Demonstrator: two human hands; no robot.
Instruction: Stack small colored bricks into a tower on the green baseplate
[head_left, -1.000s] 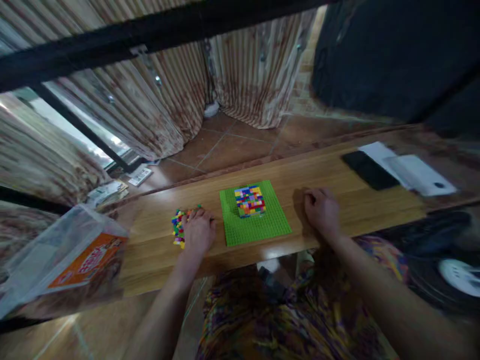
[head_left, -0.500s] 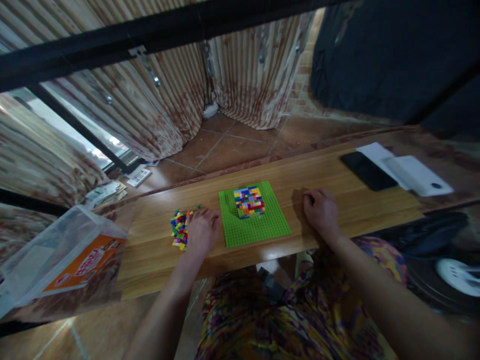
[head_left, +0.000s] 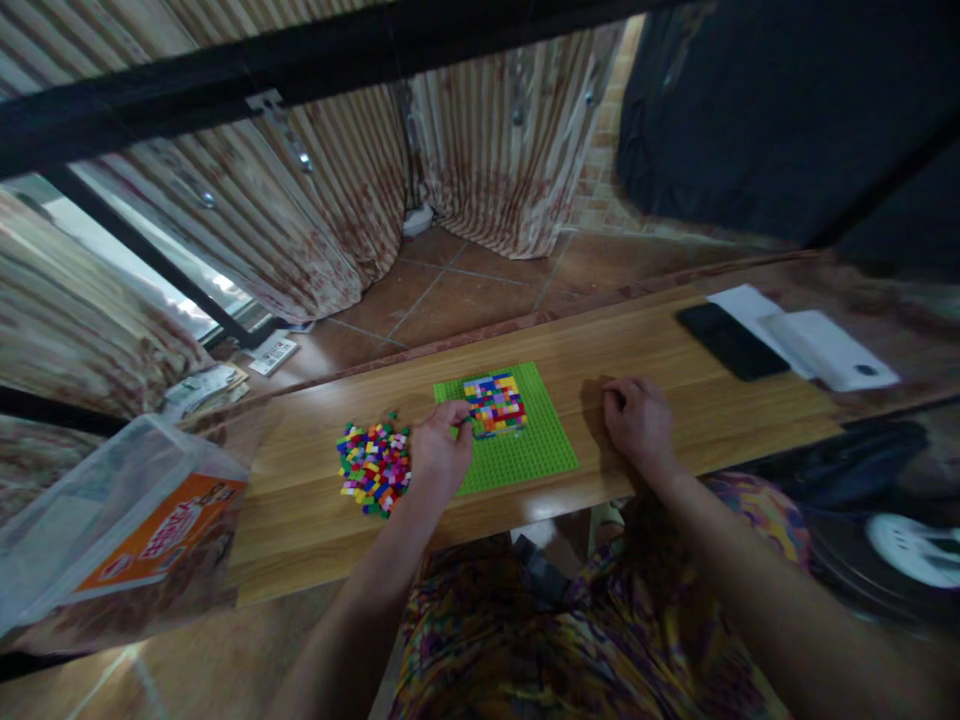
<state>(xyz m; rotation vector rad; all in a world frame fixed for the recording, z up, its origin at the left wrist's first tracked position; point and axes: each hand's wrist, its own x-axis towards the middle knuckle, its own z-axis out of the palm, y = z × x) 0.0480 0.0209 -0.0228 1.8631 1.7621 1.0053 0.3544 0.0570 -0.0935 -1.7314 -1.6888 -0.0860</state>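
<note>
My left hand hovers at the left edge of a green baseplate, its thumb and fingertips pinched together beside a block of multicoloured toy bricks built up on the plate. Whatever sits in that pinch is too small to make out. Left of this hand, a heap of loose toy bricks in many colours lies on the wooden board. My right hand rests curled on the board, right of the baseplate, with nothing visible in it.
A clear plastic bin with an orange label stands at the left. On the right end of the wooden table lie a black phone and a white box. Striped curtains hang beyond.
My left hand has moved right from the loose brick heap to the built bricks, uncovering the heap, and its fingers have closed into a pinch. My right hand stays in place.
</note>
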